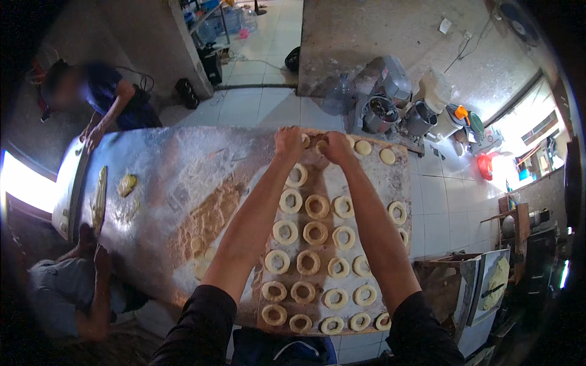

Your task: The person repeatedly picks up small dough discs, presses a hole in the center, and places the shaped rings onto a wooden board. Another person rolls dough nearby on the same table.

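Both my arms reach over the floured board (400,183) to its far edge. My left hand (288,141) is closed at a small pale dough disc (304,141), fingers curled at its side. Just to the right, my right hand (334,146) has its fingers closed on another small disc (321,146). More discs (363,147) lie to the right of it. Several dough rings (292,200), some pale and some darker, lie in rows between and beside my forearms, a few partly hidden by them.
A floured metal table (152,213) extends left, with a long dough strip (99,195) and a lump (127,185). Two co-workers (116,91) (73,293) work at its left end. Buckets (421,119) stand behind; a wooden stand (452,287) is at right.
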Demonstrator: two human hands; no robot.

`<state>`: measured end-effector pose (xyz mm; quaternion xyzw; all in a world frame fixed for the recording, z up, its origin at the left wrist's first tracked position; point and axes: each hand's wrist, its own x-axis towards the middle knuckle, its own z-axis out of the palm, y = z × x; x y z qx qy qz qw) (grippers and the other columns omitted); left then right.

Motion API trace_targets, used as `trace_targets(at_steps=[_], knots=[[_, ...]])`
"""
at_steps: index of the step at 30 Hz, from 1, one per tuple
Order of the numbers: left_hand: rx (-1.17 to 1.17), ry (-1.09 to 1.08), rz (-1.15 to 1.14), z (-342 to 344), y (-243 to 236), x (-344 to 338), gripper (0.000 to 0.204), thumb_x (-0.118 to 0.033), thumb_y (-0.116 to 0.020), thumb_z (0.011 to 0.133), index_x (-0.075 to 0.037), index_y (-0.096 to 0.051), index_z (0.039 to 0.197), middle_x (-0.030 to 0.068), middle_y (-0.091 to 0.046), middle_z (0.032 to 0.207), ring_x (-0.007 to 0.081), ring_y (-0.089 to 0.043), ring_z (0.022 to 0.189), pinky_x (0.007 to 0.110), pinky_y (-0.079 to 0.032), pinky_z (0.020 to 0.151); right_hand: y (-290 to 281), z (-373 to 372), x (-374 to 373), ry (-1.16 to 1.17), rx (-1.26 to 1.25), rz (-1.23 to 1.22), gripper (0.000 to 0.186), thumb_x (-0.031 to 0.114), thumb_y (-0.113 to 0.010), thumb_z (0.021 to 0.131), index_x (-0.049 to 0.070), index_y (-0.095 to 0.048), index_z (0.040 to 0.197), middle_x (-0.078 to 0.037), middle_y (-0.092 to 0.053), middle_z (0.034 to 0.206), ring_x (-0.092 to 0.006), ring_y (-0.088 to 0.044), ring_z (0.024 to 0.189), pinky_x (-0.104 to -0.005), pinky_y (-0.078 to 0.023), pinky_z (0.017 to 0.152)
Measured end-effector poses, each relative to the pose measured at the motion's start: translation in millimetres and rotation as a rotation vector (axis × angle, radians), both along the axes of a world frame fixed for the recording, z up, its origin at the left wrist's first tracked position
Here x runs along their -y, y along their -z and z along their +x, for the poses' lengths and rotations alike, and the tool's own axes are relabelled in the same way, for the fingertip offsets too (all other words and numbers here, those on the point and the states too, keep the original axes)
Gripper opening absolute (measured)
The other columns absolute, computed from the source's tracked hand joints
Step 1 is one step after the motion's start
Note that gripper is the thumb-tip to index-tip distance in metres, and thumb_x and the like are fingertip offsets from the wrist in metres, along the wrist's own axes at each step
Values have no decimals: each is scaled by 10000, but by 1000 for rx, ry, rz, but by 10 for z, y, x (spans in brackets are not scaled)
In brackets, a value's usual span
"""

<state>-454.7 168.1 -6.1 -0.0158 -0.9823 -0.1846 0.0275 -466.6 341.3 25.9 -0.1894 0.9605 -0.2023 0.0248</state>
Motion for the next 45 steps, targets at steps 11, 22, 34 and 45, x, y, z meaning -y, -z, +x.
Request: trace_targets(at_steps=[11, 22, 34, 45], knots=[[-588, -216, 879, 2059, -163, 1123, 273, 47, -668, 740, -17, -526, 964, 86, -604, 850, 169, -612, 780, 301, -517, 733, -69, 2227, 924, -293, 229, -536, 231, -18, -663, 736, -12, -659, 967, -196, -666, 860, -289, -665, 835, -382, -522, 744], [-307, -498, 658, 3964, -272, 1637, 311, -35, -669, 802, -43, -598, 1104, 138, -615, 1025, 300, -623, 931, 392, -500, 755, 56, 2811, 1946, -181, 239, -371, 209, 44, -751, 704, -11, -566, 784, -126, -642, 763, -238, -650, 707, -352, -531, 675], [-290, -270, 1546, 4251, -335, 1608, 179, -127, -622, 909, -18, -602, 1050, 40, -628, 885, 106, -592, 757, 282, -500, 695, -560, 3851, 2157, 40, 252, -800, 542, 86, -744, 761, 25, -420, 1191, -109, -626, 843, -173, -632, 751, -309, -515, 670], [72, -177, 1708, 4453, -517, 1695, 505, 81, -456, 723, -105, -425, 1191, 102, -592, 942, 198, -594, 763, 288, -515, 605, -319, 3852, 2187, 26, 273, -890, 328, 367, -535, 930, 45, -595, 908, -6, -484, 603, -165, -467, 528, -343, -406, 538]])
